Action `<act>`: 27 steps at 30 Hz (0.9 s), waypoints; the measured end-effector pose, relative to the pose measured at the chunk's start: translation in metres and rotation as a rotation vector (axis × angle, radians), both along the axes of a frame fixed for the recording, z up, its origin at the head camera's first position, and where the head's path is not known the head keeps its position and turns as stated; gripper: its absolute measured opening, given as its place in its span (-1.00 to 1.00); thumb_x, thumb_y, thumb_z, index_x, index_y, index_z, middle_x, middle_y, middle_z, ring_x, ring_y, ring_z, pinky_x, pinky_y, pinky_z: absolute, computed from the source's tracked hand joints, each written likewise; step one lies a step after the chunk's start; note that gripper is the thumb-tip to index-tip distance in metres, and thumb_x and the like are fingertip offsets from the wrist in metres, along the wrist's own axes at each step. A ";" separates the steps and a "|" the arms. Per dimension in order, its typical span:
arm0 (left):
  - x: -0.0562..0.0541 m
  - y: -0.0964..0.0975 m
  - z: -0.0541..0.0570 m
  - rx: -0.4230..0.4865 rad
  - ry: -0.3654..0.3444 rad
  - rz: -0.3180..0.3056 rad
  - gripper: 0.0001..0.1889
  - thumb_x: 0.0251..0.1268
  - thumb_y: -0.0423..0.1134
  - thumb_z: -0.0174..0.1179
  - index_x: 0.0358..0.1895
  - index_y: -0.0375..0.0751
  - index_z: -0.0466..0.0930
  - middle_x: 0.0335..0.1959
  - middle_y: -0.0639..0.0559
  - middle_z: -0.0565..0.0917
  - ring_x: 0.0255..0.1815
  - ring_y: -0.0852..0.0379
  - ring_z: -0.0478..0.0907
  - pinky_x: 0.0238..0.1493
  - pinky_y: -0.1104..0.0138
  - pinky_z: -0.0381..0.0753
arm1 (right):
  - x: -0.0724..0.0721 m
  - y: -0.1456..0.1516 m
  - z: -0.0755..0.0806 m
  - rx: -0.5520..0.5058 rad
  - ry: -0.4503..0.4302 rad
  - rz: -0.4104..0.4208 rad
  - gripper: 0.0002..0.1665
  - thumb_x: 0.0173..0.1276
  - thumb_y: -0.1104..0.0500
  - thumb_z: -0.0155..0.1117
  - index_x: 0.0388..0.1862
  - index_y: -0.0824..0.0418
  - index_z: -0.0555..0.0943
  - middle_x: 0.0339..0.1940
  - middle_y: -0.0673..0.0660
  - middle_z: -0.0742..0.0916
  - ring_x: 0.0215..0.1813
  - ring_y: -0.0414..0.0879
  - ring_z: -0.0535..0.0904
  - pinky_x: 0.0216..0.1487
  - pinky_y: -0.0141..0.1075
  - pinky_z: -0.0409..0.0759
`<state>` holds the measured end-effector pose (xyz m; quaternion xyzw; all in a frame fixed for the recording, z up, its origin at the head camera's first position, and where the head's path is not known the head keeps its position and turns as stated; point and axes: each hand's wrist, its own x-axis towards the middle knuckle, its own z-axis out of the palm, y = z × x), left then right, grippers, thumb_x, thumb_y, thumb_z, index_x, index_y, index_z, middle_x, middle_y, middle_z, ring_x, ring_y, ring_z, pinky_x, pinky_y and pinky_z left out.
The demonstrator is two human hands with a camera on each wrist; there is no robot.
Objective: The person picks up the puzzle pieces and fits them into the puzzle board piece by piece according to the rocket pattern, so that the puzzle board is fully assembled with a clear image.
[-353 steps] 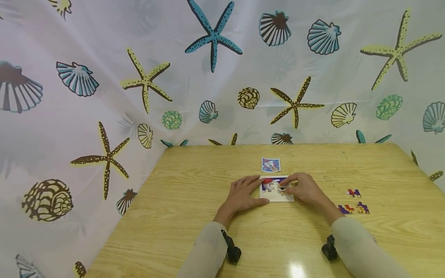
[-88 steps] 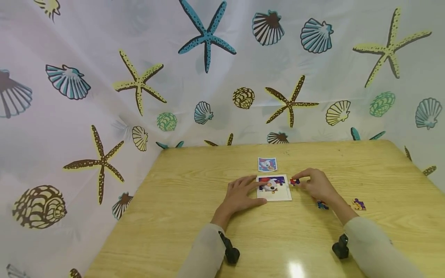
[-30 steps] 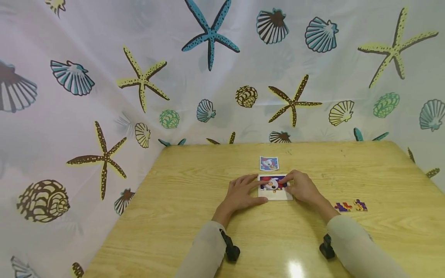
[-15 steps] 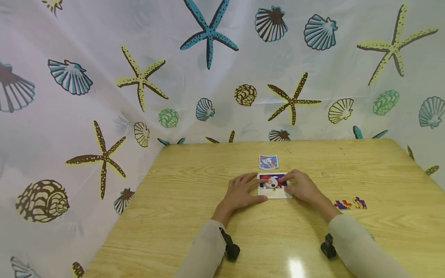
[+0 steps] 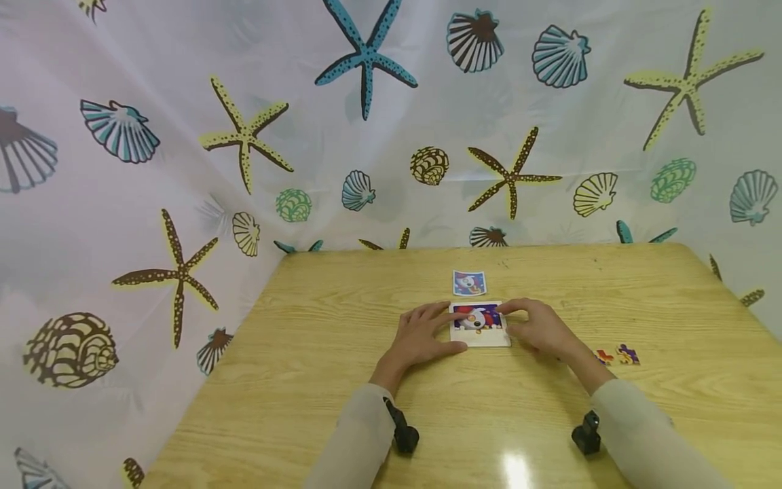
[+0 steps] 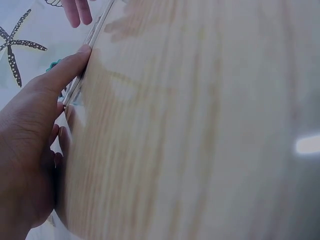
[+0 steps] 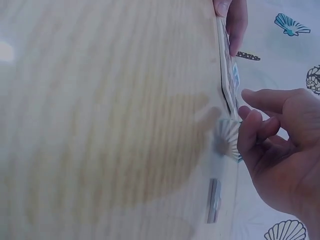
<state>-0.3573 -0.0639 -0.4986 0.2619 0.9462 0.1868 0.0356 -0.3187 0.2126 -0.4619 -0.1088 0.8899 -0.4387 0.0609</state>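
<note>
A jigsaw puzzle board (image 5: pixel 482 339) with a white frame lies on the wooden table; its upper part shows a white cartoon animal on purple and red, its lower part is bare. My left hand (image 5: pixel 421 336) rests along the board's left side, index finger lying over the picture, thumb at the near left corner. In the left wrist view this thumb (image 6: pixel 75 60) lies at the board's edge. My right hand (image 5: pixel 540 329) is at the board's right side, index fingertip by the upper right corner, thumb apart from it. In the right wrist view nothing shows between the right fingers (image 7: pixel 250 127).
A small picture card (image 5: pixel 469 283) of the same animal lies just behind the board. Loose puzzle pieces (image 5: pixel 627 354) lie to the right, partly hidden by the right forearm. A shell-and-starfish curtain (image 5: pixel 391 204) hangs beyond the table (image 5: pixel 330 305).
The right hand carried a red-and-purple puzzle piece from the board's right onto its upper right, pressed there, and now has drawn back slightly. The board's upper part has filled; the left hand stays.
</note>
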 end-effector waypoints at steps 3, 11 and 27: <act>-0.001 -0.001 0.000 -0.001 -0.001 0.008 -0.27 0.33 0.44 0.17 0.55 0.44 0.35 0.69 0.16 0.13 0.68 -0.07 0.00 0.51 -0.11 0.01 | 0.002 0.005 0.001 -0.016 0.010 0.019 -0.52 0.50 0.30 0.25 0.37 0.30 0.58 0.39 0.42 0.57 -0.76 -0.18 0.31 -0.68 -0.28 0.43; 0.001 0.000 -0.001 0.007 -0.001 0.001 -0.27 0.33 0.42 0.20 0.55 0.41 0.37 0.68 0.14 0.17 0.67 -0.05 0.02 0.51 -0.13 0.01 | 0.010 0.024 -0.001 -0.028 -0.018 0.045 -0.46 0.48 0.32 0.27 0.42 0.33 0.52 0.37 0.42 0.57 -0.76 -0.16 0.32 -0.68 -0.25 0.43; 0.001 0.000 0.000 -0.001 0.007 0.010 -0.25 0.32 0.42 0.20 0.56 0.38 0.36 0.68 0.13 0.17 0.67 -0.07 0.03 0.51 -0.13 0.02 | 0.018 0.050 0.007 -0.032 -0.042 0.064 -0.45 0.49 0.31 0.29 0.42 0.36 0.50 0.30 0.49 0.56 -0.73 -0.16 0.33 -0.68 -0.24 0.48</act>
